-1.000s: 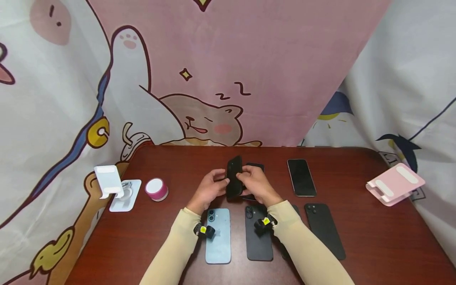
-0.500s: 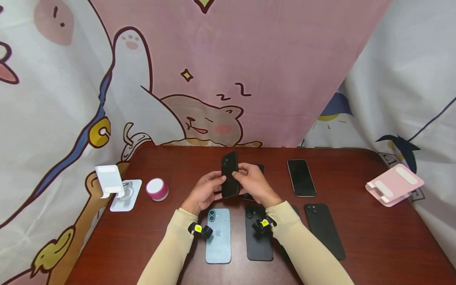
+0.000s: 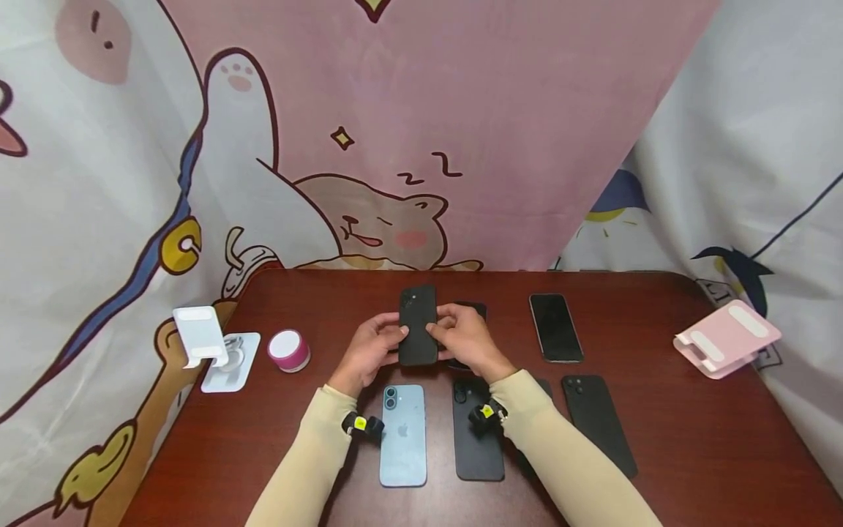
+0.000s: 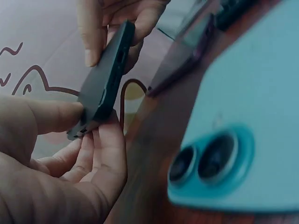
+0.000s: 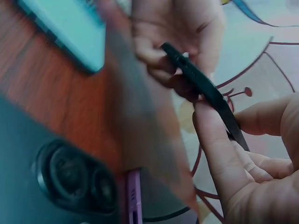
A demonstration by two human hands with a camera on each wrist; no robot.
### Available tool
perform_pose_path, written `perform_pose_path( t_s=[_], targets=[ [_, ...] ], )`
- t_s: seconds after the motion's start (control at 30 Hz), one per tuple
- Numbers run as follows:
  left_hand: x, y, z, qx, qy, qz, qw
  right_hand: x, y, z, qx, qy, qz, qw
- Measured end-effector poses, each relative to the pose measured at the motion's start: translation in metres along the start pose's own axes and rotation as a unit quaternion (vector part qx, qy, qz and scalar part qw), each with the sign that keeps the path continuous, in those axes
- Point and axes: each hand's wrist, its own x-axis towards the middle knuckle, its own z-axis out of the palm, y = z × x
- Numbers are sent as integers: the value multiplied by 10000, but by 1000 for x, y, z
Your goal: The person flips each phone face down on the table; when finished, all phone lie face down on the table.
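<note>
Both hands hold a black phone (image 3: pixel 418 329) up over the middle of the table, its back and camera corner facing the head camera. The left hand (image 3: pixel 370 348) pinches its left edge, thumb on the back and fingers beneath. On the opposite edge, the right hand (image 3: pixel 469 338) grips with its thumb on the back. In the left wrist view the phone (image 4: pixel 105 74) is tilted, showing a side edge with buttons. Below the hands lie a light blue phone (image 3: pixel 404 446) and a dark grey phone (image 3: pixel 478 450), both back up. Another dark phone (image 3: pixel 479 313) is partly hidden behind the right hand.
A black phone (image 3: pixel 601 424) lies right of the right sleeve, which partly covers another. Farther back is a phone (image 3: pixel 556 329) with its screen up. A white stand (image 3: pixel 200 333) and a pink jar (image 3: pixel 288 351) stand left; a pink stand (image 3: pixel 727 340) stands right.
The held phone has turned from nearly edge-on to show its back fully, and has shifted slightly left. The left hand has moved a little left with it.
</note>
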Motion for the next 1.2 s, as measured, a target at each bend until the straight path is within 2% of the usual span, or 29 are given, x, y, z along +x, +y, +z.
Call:
perform_pose_path(
  t_s=[0.3,0.5,0.6,0.7,1.0,1.2],
  targets=[
    [0,3,-2,657,266,-20,9975,11,13,9,-1054,371,-96,9937],
    [1,0,1,1164,408,11,9924,13,18,14,-1995,696,-340,9768],
    [-1,3,4,1464,488,94,9880,14,20,13,-2290,809,-464,9690],
    [-3,5,7,1634,475,151,9853,14,20,12,-2488,821,-477,9639],
    [-6,7,17,1643,281,151,9859,11,18,4,-2902,964,-458,9510],
    [-9,9,21,1891,231,213,9814,10,17,3,-2992,992,-359,9483]
  ],
)
